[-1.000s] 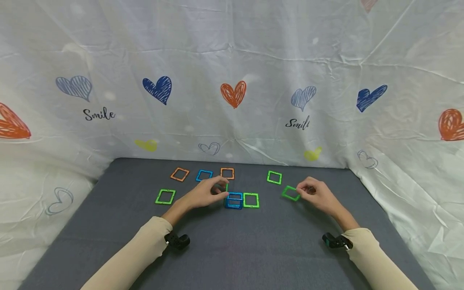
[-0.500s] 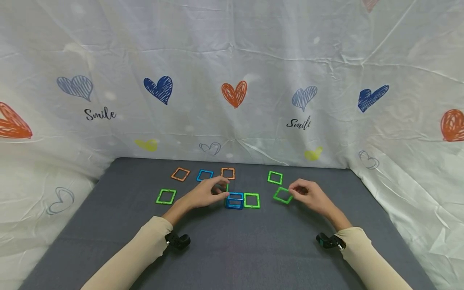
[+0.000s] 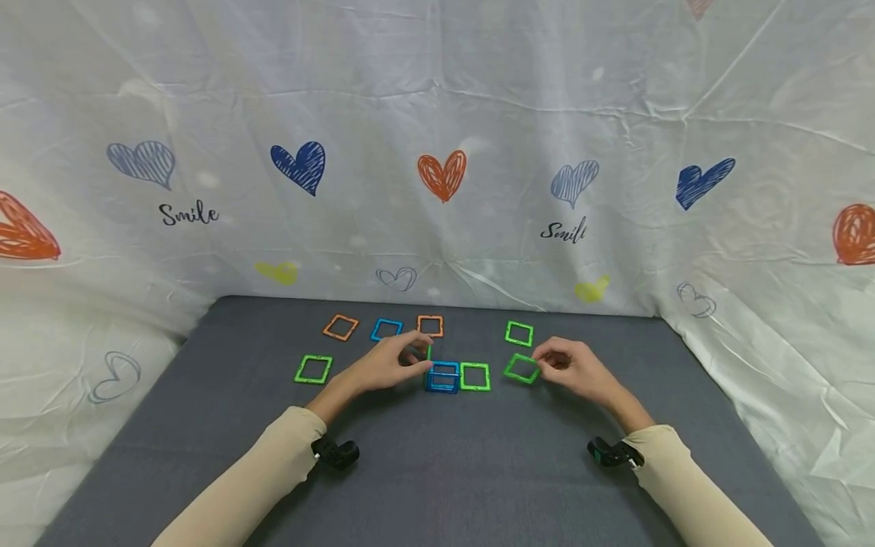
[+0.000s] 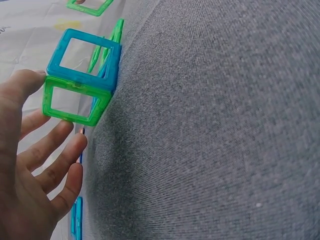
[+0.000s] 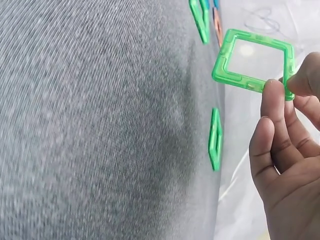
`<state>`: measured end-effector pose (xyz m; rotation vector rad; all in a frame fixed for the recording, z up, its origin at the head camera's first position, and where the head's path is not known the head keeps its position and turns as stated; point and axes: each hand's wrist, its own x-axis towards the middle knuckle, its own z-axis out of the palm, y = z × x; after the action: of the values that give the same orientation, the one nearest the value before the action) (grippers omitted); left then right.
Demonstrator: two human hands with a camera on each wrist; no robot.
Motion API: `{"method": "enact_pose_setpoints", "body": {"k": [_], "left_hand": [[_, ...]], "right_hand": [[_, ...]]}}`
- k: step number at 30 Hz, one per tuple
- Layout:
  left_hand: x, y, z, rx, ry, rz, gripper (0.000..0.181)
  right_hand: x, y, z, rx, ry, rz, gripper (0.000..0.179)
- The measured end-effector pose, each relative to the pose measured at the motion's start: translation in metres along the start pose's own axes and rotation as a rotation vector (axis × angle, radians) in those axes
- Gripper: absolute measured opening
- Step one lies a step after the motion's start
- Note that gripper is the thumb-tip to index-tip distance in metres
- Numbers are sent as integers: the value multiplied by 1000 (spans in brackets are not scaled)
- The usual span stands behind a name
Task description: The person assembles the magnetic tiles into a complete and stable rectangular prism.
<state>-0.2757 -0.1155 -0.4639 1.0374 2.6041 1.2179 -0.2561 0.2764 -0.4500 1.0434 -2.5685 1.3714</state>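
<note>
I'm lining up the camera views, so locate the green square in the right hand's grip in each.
Head: green square right of centre, at the right hand's fingertips.
Left wrist: likely the one cut off by the top edge, left of centre.
Right wrist: upper right, pinched.
Shared landmark: grey tabletop.

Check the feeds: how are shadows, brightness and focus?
Head view: even light, soft shadows beside both sleeves; left wrist view: dark shadow on the table near the upright green square; right wrist view: table paler at lower right, held green square fairly sharp.
</note>
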Motion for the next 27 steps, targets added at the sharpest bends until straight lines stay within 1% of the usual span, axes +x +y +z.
{"method": "enact_pose_setpoints", "body": {"k": [10,17,20,24,27], "left_hand": [[0,2,-2,-3,-3,-6,46],[-1,-1,0,1,-1,6,45],[-1,-1,0,-9,-3,5,46],[0,0,-1,-15,-7,-1,47],[0,-1,-1,-14,-8,1,47]], "right_hand": [[8,-6,12,20,-17,-47,15],[11,-10,22,3,-19,-8,12],[14,-20,26,8,-27,3,12],[19,-44,28,34,-46,2,10],[22,-56,31,46,-57,-4,11]]}}
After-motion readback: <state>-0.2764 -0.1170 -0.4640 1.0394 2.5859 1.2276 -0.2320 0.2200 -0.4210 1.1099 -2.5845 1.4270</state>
